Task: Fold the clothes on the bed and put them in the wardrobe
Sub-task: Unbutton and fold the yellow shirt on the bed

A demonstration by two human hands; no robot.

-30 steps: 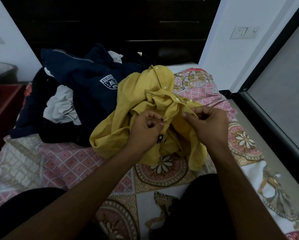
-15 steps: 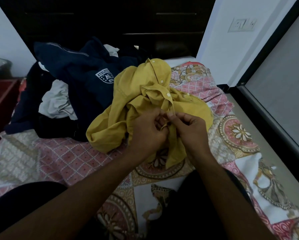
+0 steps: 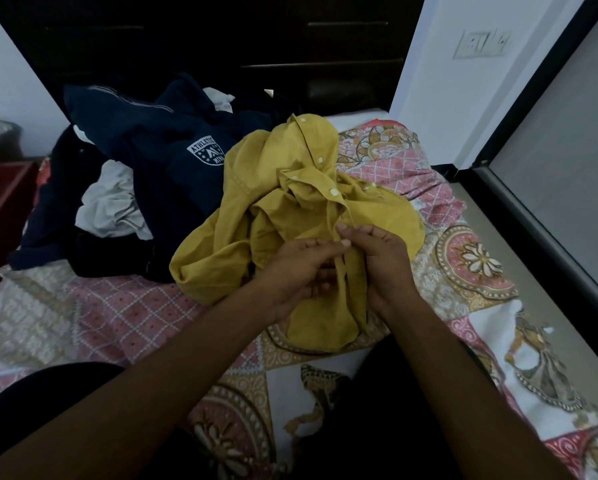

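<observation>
Your bed [image 3: 100, 306] carries a heap of dark clothes [image 3: 159, 143] on its far left side, and the yellow shirt [image 3: 290, 188] lies crumpled just beside the heap, in front of you. Your left hand [image 3: 301, 268] and right hand [image 3: 380, 258] meet on its buttoned edge, the fingers of both pinching the cloth.

Both forearms reach forward, the left hand [image 3: 301, 271] and right hand [image 3: 384, 261] close together, fingers [image 3: 358, 233] curled, pinching the yellow shirt [image 3: 290, 188].
</observation>
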